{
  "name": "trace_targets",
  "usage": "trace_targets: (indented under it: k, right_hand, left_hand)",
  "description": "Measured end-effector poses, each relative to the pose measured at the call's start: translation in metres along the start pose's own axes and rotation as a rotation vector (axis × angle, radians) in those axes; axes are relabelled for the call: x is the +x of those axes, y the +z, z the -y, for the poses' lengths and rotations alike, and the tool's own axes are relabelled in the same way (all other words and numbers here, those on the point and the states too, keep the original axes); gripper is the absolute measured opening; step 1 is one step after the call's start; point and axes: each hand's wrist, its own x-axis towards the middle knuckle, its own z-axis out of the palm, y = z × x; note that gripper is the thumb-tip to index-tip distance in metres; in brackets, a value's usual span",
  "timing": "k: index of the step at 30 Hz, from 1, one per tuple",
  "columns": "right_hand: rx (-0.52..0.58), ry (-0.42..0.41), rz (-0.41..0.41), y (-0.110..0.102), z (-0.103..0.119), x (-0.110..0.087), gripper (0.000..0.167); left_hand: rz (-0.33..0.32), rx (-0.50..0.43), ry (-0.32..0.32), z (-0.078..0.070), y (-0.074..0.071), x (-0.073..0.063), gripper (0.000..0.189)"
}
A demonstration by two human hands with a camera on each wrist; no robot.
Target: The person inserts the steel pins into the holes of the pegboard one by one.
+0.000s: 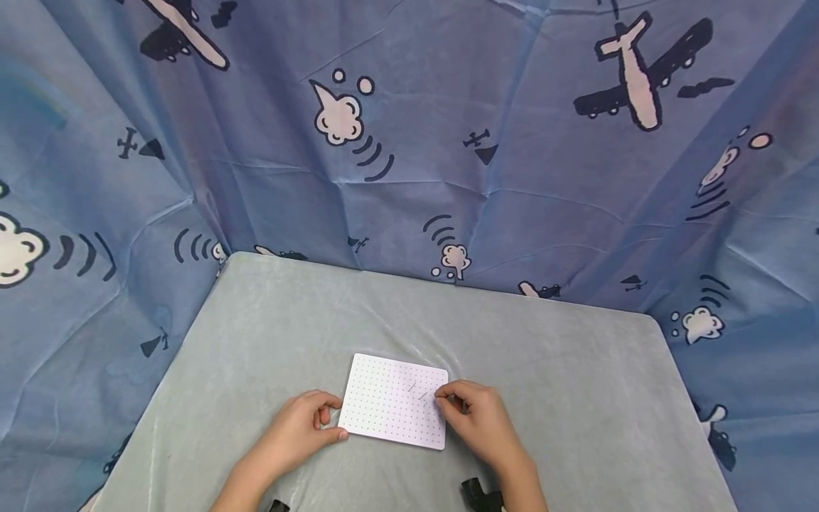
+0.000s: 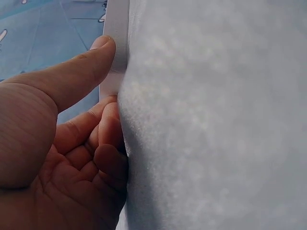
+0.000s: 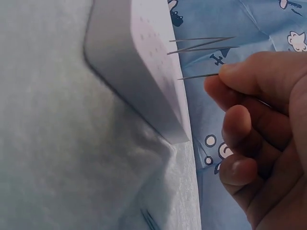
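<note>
A thick white board [image 1: 392, 402] with a grid of small dots lies on the cloth. My left hand [image 1: 301, 432] holds it at its near left corner, thumb on the near edge and index finger at the left edge. In the left wrist view, the thumb [image 2: 106, 52] presses the board's side wall [image 2: 115, 72]. Thumb and index finger of my right hand [image 1: 480, 419] pinch a thin metal needle [image 3: 197, 76] over the board's right part; its tip is right at the dotted face. Close by, several thin needles [image 3: 206, 48] stick out of that face at differing tilts.
Pale grey-green cloth [image 1: 576, 391] covers the table. A blue curtain [image 1: 409, 142] printed with planes and clouds hangs behind and at both sides. A black wrist device [image 1: 481, 496] sits at the right wrist. Dark thin lines [image 3: 149, 221] show on the cloth beside the board.
</note>
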Motion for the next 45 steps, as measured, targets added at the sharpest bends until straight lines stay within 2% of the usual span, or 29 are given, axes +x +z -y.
trace_targets:
  k: [6,18,34,45]
  right_hand:
    - [0.001,0.015,0.010,0.003,0.001,0.000,0.020]
    - [-0.033,-0.058,-0.017,0.010,-0.007,0.001,0.025]
    - [-0.064,-0.032,-0.026,0.013,-0.006,0.000,0.030]
    - [-0.071,0.006,0.016,0.010,-0.001,0.001,0.026]
  left_hand:
    - [0.004,0.007,-0.007,0.000,-0.001,0.000,0.039]
    - [0.009,-0.001,-0.005,0.000,0.000,0.000,0.039]
    - [0.009,0.006,-0.014,-0.001,0.000,0.001,0.039]
    - [0.010,-0.009,-0.023,0.000,-0.001,-0.001,0.040]
